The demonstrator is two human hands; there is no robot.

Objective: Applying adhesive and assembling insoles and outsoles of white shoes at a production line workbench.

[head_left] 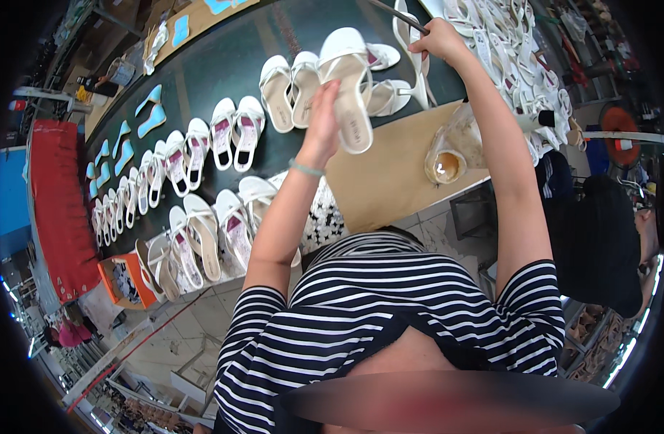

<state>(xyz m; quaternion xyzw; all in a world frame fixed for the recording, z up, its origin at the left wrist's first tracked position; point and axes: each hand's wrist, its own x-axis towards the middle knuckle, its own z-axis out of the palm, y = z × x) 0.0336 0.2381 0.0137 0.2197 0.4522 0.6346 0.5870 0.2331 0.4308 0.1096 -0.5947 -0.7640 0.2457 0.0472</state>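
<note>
Sandal (348,87) in left hand (322,123)

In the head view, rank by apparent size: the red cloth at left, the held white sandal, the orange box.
1. red cloth
2. white sandal in the left hand, though it is raised nearer the camera
3. orange box

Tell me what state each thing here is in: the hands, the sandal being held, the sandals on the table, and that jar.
left hand: closed on a white sandal, lifted above the table
white sandal: held up, sole side toward the camera
right hand: gripping a thin dark stick
thin dark stick: held at a slant
rows of white sandals: lying flat on the dark table
glue jar: open, amber liquid inside, standing on cardboard sheet
</note>
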